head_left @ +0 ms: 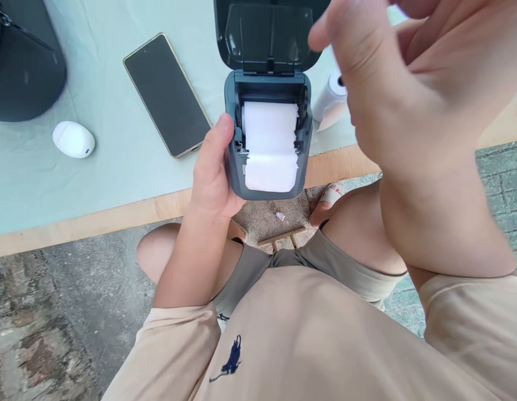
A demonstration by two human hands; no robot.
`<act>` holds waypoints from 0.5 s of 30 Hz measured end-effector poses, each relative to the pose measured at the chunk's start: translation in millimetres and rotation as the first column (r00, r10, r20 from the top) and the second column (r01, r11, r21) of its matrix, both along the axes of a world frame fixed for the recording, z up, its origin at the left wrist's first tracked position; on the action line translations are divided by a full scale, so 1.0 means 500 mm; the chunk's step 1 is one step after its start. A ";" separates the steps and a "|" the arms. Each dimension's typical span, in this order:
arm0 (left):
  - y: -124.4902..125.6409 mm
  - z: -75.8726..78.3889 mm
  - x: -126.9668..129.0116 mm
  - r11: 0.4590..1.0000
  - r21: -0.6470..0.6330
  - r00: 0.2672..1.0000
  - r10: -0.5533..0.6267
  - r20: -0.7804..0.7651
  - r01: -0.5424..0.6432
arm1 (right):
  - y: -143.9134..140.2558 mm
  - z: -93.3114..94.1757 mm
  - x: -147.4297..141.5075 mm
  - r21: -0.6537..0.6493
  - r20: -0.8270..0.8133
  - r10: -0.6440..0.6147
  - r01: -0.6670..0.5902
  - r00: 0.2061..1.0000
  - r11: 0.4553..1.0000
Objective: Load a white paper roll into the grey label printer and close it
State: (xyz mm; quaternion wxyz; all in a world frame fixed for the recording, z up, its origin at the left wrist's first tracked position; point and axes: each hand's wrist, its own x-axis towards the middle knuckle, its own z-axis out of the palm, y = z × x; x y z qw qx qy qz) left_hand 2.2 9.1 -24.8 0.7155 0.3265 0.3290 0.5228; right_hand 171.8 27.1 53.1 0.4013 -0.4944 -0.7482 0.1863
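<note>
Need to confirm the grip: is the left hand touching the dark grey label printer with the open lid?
Touching. In the head view the left hand wraps the printer's left side, thumb pressed flat on its casing.

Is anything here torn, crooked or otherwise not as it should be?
Yes, slightly. In the open printer held by the left hand, the white paper has a ragged, unevenly torn edge across its middle rather than a clean cut. A small crumpled scrap also lies on the ground below.

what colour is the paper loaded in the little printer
White, a plain roll of paper in the dark grey printer held by the left hand; head view.
</note>
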 end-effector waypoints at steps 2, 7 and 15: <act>-0.001 0.000 -0.002 1.000 -0.005 1.000 -0.004 -0.009 0.004 | 0.006 -0.003 -0.005 -0.016 0.200 0.081 -0.080 0.976 0.997; -0.007 0.006 -0.002 1.000 -0.024 0.999 -0.018 0.032 0.018 | 0.011 -0.014 -0.028 -0.207 0.735 0.096 0.086 0.671 0.975; -0.012 0.002 0.003 1.000 -0.012 0.993 -0.022 0.116 0.024 | -0.010 0.016 -0.004 -0.203 0.482 0.235 -0.154 0.844 0.967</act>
